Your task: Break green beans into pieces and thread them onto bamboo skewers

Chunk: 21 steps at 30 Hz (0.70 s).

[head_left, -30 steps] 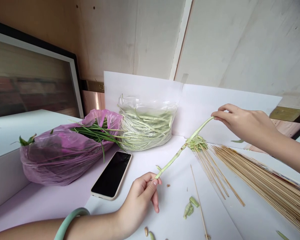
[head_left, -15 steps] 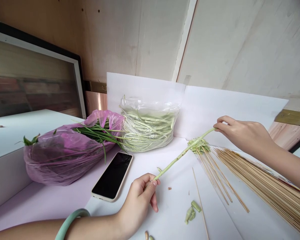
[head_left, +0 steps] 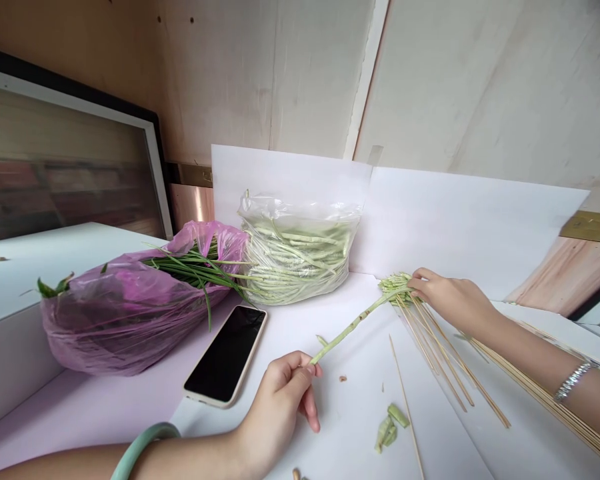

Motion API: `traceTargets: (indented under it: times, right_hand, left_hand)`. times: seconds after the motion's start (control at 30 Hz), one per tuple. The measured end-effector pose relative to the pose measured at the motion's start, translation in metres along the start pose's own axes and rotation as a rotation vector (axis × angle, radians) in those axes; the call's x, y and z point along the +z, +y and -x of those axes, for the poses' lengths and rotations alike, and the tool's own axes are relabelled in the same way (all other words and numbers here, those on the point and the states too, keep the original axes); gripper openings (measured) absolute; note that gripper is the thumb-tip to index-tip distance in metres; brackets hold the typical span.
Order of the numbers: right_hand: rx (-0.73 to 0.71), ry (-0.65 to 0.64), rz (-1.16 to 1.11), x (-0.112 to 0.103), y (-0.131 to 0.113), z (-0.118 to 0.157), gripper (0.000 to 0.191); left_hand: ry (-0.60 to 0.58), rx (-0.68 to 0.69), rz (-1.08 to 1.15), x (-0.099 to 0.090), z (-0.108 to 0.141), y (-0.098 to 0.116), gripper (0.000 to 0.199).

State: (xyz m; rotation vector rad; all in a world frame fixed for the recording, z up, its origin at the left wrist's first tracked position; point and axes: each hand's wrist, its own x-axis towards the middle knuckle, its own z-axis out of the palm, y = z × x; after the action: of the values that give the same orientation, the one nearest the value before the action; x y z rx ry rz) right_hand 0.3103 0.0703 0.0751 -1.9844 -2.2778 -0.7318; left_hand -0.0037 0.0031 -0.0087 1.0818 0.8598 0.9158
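Yardlong bean [head_left: 353, 327] held taut, pinched by left hand [head_left: 277, 400] at 7 o'clock, right hand [head_left: 453, 303] pressing fingers together at 3 o'clock

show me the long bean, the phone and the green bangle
long bean [head_left: 355, 327], head view, on the middle of its length
phone [head_left: 226, 355], head view, on the dark screen
green bangle [head_left: 145, 435], head view, on the top of its curve

We've got bright, even light here, soft faint shadows across the white sheet [head_left: 460, 227], a little glare on the clear bag [head_left: 295, 250], and skewers [head_left: 570, 417] stretching wide-angle toward the right edge.
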Motion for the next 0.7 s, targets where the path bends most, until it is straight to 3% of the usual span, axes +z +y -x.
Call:
traceTargets:
  times: [0.1,0.2,0.37,0.47,0.5,0.63,0.7]
  right_hand:
    - [-0.028,-0.171,-0.013,0.013,-0.008,0.0,0.019]
    - [-0.028,-0.207,-0.049,0.015,-0.018,0.004,0.016]
    - [0.03,-0.11,-0.174,-0.009,-0.06,0.024,0.022]
    - [0.001,-0.16,-0.338,-0.027,-0.103,0.046,0.025]
    - [-0.023,-0.22,-0.44,-0.03,-0.118,0.054,0.028]
    - [0.067,-0.661,-1.326,-0.028,-0.162,0.075,0.032]
    - [0.121,-0.744,-1.575,-0.023,-0.173,0.077,0.041]
  left_hand:
    - [-0.008,-0.029,0.023,0.0,-0.001,-0.001,0.034]
    - [-0.007,-0.056,0.04,-0.001,-0.001,-0.002,0.035]
    - [-0.029,-0.124,0.137,0.0,-0.002,-0.005,0.031]
    - [-0.068,-0.172,0.226,0.001,-0.002,-0.004,0.027]
    - [-0.088,-0.18,0.251,0.002,-0.001,-0.003,0.027]
    - [-0.201,-0.172,0.313,0.002,0.0,0.0,0.029]
    - [-0.258,-0.164,0.321,0.002,0.001,0.001,0.032]
